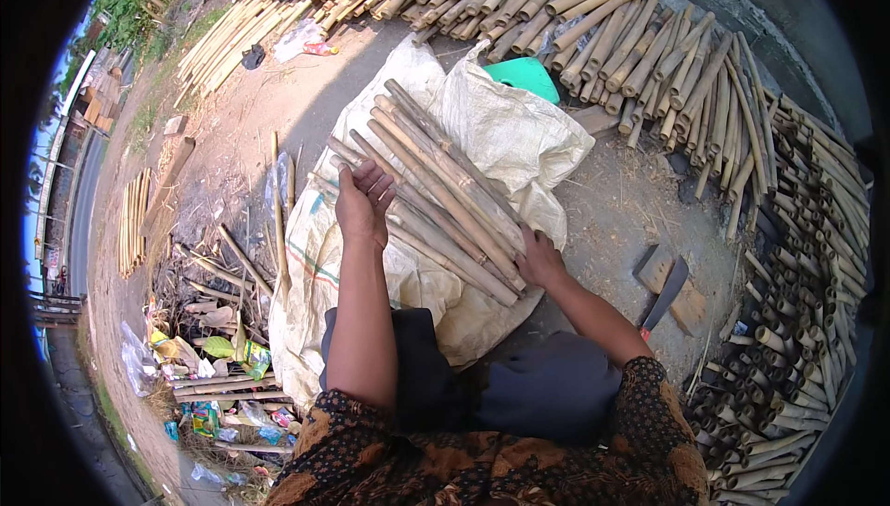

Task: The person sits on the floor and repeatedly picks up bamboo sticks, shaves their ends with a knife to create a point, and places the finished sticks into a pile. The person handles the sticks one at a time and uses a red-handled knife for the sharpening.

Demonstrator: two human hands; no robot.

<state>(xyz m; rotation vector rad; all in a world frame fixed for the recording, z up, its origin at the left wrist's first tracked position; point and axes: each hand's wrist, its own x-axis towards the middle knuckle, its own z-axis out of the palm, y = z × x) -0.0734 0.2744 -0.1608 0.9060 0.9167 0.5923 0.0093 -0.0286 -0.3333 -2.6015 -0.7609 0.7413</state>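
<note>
Several cut bamboo poles lie side by side in a slanting bundle before my knees, on a white woven sack. My left hand is over the left side of the bundle, palm turned up and fingers apart, holding nothing. At the near right ends of the poles, my right hand bends its fingers round the outermost pole; part of its grip is hidden. To the right of that arm, a machete with a dark blade and red handle rests on a wooden block.
Stacked bamboo lines the far side and right, with darker pole ends near the wall. A green plastic container sits behind the sack. Litter and sticks cover the ground at left. A small bamboo bundle lies beyond.
</note>
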